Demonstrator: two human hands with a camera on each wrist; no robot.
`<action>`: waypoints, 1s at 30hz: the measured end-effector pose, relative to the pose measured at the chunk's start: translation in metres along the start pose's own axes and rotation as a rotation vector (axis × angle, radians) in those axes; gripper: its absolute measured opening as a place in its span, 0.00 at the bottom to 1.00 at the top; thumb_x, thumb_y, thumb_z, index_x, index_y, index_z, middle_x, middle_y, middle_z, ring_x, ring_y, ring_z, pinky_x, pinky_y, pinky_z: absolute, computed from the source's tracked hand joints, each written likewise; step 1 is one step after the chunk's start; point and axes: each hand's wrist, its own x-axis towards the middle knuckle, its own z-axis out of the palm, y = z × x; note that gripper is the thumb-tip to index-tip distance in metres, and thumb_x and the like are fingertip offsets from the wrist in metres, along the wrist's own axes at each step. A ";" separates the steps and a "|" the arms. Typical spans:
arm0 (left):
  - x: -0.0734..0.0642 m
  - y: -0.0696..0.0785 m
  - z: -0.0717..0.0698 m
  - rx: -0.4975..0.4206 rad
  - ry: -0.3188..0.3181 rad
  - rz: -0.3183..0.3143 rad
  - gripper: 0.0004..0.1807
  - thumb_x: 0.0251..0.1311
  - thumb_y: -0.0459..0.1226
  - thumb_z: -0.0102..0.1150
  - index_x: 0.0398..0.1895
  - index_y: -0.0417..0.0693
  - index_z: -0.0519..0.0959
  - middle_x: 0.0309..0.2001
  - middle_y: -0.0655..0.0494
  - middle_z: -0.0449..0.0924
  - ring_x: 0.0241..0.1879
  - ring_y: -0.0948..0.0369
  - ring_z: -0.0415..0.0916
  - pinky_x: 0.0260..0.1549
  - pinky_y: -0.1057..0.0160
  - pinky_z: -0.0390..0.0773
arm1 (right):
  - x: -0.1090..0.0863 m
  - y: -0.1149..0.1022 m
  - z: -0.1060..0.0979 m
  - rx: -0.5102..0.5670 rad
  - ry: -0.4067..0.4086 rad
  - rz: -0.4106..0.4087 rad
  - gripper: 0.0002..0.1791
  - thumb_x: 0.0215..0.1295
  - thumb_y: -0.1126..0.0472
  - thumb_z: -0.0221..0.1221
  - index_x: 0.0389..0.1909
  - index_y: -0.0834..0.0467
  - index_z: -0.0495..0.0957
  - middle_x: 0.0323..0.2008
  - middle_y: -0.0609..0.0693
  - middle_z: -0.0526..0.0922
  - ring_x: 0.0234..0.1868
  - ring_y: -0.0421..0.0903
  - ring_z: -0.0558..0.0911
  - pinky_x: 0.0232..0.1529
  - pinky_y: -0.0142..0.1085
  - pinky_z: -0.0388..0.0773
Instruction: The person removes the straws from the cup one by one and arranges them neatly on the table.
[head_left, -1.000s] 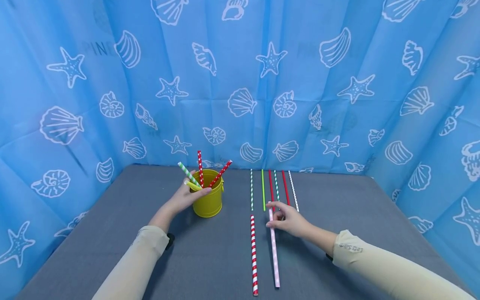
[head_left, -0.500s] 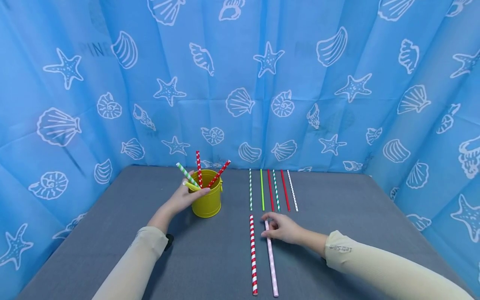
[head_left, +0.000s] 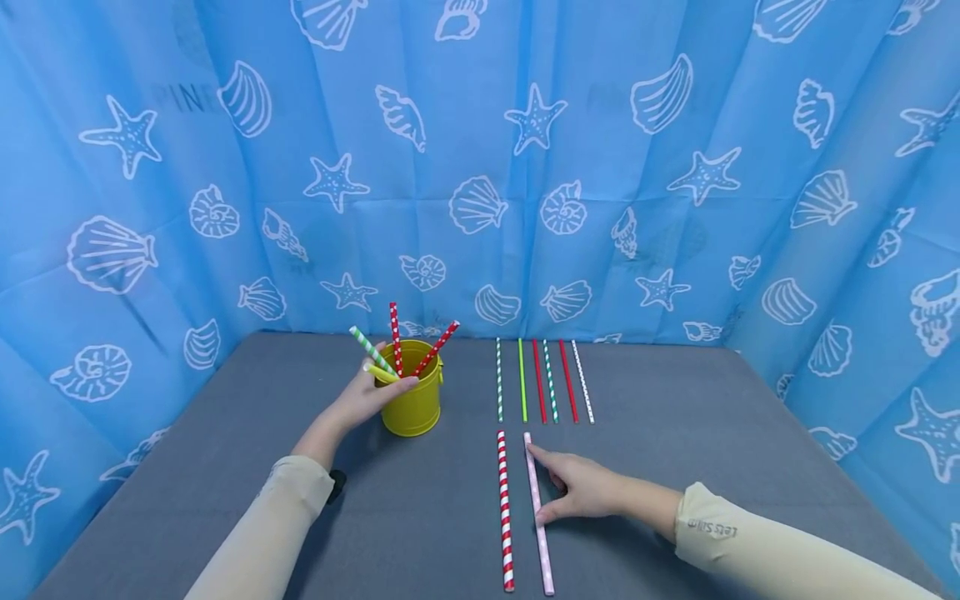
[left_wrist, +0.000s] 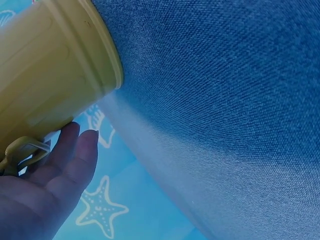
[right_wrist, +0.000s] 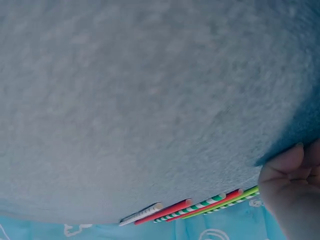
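Observation:
My left hand holds the yellow bucket from its left side, thumb over the near rim; the left wrist view shows fingers beside the bucket's wall and handle lug. Standing in the bucket are two red polka-dot straws, a green-striped straw and a yellow straw. On the table lies a pale pink dotted straw. My right hand touches it with the index fingertip near its far end and the thumb lower down, the two spread apart. Left of it lies a red-and-white striped straw.
A row of thinner straws lies behind: green-striped, lime green, red, another green-striped, another red, and white dotted. Grey cloth covers the table. A blue seashell curtain hangs around the back and sides.
My right hand has brought the pink straw toward me and leftward beside the red-striped straw, then loosened its pinch and spread its fingers along it. The left hand stays on the bucket.

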 end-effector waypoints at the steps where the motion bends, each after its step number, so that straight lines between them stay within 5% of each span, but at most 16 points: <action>1: 0.000 0.001 0.000 0.001 0.000 -0.002 0.53 0.64 0.51 0.60 0.76 0.44 0.33 0.71 0.36 0.49 0.69 0.42 0.50 0.66 0.38 0.52 | 0.000 -0.001 0.001 -0.027 -0.002 0.006 0.56 0.53 0.42 0.70 0.72 0.69 0.54 0.45 0.55 0.79 0.41 0.41 0.75 0.43 0.38 0.76; 4: -0.001 0.001 0.000 0.001 0.002 -0.001 0.53 0.64 0.50 0.60 0.76 0.44 0.33 0.72 0.36 0.48 0.69 0.41 0.50 0.66 0.38 0.52 | 0.000 -0.004 0.003 -0.088 0.009 0.019 0.57 0.51 0.39 0.70 0.71 0.69 0.56 0.63 0.61 0.71 0.58 0.50 0.73 0.60 0.51 0.69; 6: -0.001 0.001 0.000 -0.004 0.002 -0.003 0.53 0.64 0.50 0.59 0.76 0.44 0.33 0.72 0.35 0.48 0.70 0.41 0.49 0.66 0.38 0.52 | 0.000 -0.005 0.004 -0.099 0.018 0.020 0.56 0.51 0.39 0.70 0.71 0.70 0.57 0.64 0.63 0.70 0.62 0.55 0.71 0.62 0.53 0.67; 30: 0.001 -0.002 0.001 -0.006 -0.001 -0.025 0.53 0.63 0.52 0.60 0.76 0.47 0.34 0.72 0.36 0.47 0.70 0.41 0.49 0.66 0.37 0.52 | 0.002 -0.009 0.006 -0.125 0.016 0.073 0.55 0.53 0.37 0.67 0.72 0.66 0.57 0.63 0.64 0.71 0.63 0.58 0.71 0.61 0.55 0.67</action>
